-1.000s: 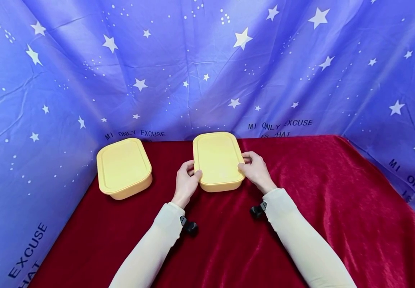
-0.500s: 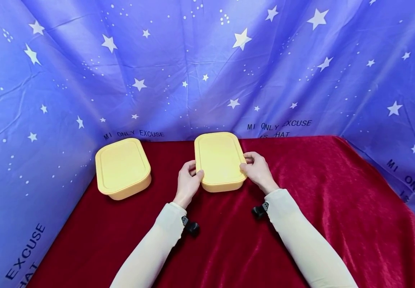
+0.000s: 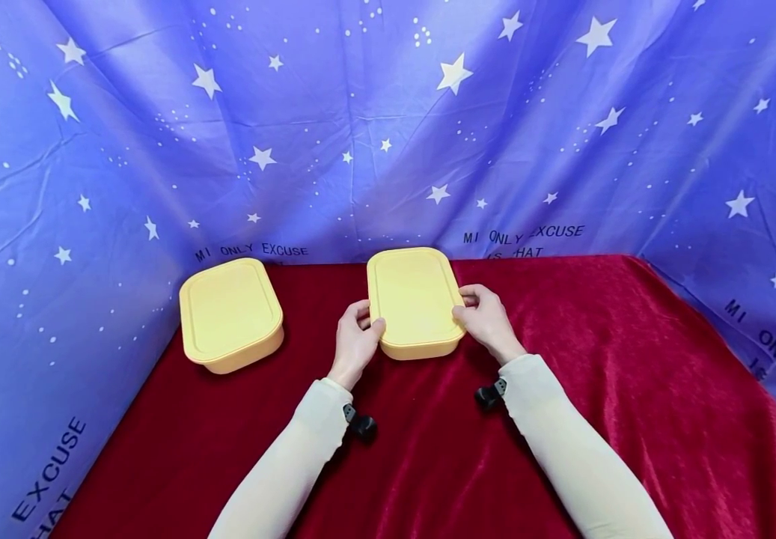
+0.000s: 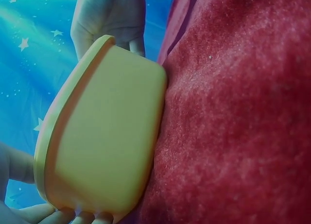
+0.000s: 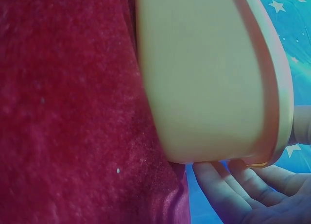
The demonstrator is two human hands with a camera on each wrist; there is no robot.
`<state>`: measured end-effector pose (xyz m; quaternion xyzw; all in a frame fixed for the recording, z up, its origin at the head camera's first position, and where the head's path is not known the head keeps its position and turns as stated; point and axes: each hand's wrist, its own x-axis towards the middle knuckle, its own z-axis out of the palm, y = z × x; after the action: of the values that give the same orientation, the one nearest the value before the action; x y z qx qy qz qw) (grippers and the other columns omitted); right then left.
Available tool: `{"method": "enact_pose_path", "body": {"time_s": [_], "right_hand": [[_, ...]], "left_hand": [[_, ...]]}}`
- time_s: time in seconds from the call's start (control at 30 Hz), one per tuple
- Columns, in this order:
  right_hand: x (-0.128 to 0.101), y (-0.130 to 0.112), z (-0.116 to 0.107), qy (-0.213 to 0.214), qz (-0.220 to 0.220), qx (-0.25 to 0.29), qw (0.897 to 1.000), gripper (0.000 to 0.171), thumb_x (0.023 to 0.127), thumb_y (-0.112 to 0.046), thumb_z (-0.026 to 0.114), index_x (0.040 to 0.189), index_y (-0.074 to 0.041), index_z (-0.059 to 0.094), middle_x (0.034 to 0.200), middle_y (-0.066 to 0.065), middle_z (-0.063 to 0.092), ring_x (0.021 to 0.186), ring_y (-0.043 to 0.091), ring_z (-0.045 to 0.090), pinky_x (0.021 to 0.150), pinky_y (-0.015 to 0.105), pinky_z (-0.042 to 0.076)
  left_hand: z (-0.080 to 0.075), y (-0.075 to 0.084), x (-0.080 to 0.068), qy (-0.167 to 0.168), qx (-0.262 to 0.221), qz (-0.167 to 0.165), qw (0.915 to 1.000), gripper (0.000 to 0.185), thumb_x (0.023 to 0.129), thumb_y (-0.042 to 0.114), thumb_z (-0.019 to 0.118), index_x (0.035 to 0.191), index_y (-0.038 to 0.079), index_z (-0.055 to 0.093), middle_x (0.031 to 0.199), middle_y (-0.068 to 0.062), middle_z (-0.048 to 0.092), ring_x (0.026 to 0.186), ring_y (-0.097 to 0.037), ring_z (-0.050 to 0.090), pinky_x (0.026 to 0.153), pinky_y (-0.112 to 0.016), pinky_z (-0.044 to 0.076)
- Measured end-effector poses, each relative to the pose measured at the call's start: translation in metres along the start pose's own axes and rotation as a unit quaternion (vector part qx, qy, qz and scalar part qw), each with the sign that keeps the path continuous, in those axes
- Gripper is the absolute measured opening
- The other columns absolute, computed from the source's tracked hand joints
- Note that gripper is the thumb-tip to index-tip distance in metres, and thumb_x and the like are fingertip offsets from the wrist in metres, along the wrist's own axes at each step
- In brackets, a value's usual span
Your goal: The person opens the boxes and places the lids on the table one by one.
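The lidded yellow box (image 3: 415, 303) sits on the red cloth (image 3: 596, 389) of the bench, well to the right of a second yellow box (image 3: 230, 314) that stands near the blue star curtain (image 3: 125, 150).

The left hand (image 3: 355, 340) grasps the near-left edge of the lidded yellow box, thumb on the lid rim and fingers curled against its side. The right hand (image 3: 486, 318) pinches the right edge of that box in the same way, thumb over the rim.

In the left wrist view the lidded yellow box (image 4: 104, 131) rests on the cloth, with fingertips (image 4: 73, 216) tucked at its lower edge; whether they reach under the base is hard to tell.

Against the pictures half a second and a second earlier, the box has slid slightly to the right, away from the second yellow box, and both hands have gone with it. The hold on both sides is unchanged, so the box is probably being nudged along the cloth, not lifted.
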<state>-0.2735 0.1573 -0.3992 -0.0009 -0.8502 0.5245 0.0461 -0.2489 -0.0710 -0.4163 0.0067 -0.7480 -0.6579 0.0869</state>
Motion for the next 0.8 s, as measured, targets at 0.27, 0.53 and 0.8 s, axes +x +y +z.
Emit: {"method": "enact_pose_path", "body": {"time_s": [0.27, 0.53, 0.8], "right_hand": [[0.0007, 0.0026, -0.0026, 0.002, -0.004, 0.0, 1.0, 0.043, 0.079, -0.005, 0.057, 0.122, 0.003, 0.055, 0.108, 0.018, 0.06, 0.09, 0.026, 0.059, 0.073, 0.028, 0.05], [0.0016, 0.0055, -0.0038, 0.008, -0.011, -0.005, 1.0, 0.042, 0.08, -0.005, 0.056, 0.121, 0.003, 0.056, 0.106, 0.018, 0.061, 0.087, 0.025, 0.06, 0.07, 0.026, 0.05], [0.001, 0.0069, -0.0062, 0.01, -0.01, -0.005, 1.0, 0.042, 0.08, -0.004, 0.056, 0.121, 0.003, 0.055, 0.106, 0.018, 0.062, 0.087, 0.025, 0.06, 0.069, 0.025, 0.05]], "left_hand": [[0.0026, 0.0019, -0.0007, -0.003, 0.013, 0.001, 0.9999, 0.042, 0.085, 0.005, 0.061, 0.126, 0.0, 0.054, 0.117, -0.013, 0.06, 0.103, -0.023, 0.062, 0.078, -0.03, 0.053], [0.005, 0.0033, -0.0024, -0.004, 0.0, 0.012, 0.9999, 0.041, 0.083, 0.002, 0.061, 0.124, -0.001, 0.055, 0.115, -0.014, 0.061, 0.101, -0.023, 0.063, 0.076, -0.029, 0.053], [0.0083, 0.0026, -0.0026, -0.004, 0.0, 0.01, 0.9999, 0.041, 0.084, 0.002, 0.061, 0.125, -0.001, 0.055, 0.116, -0.014, 0.061, 0.102, -0.023, 0.063, 0.078, -0.03, 0.053]]}}
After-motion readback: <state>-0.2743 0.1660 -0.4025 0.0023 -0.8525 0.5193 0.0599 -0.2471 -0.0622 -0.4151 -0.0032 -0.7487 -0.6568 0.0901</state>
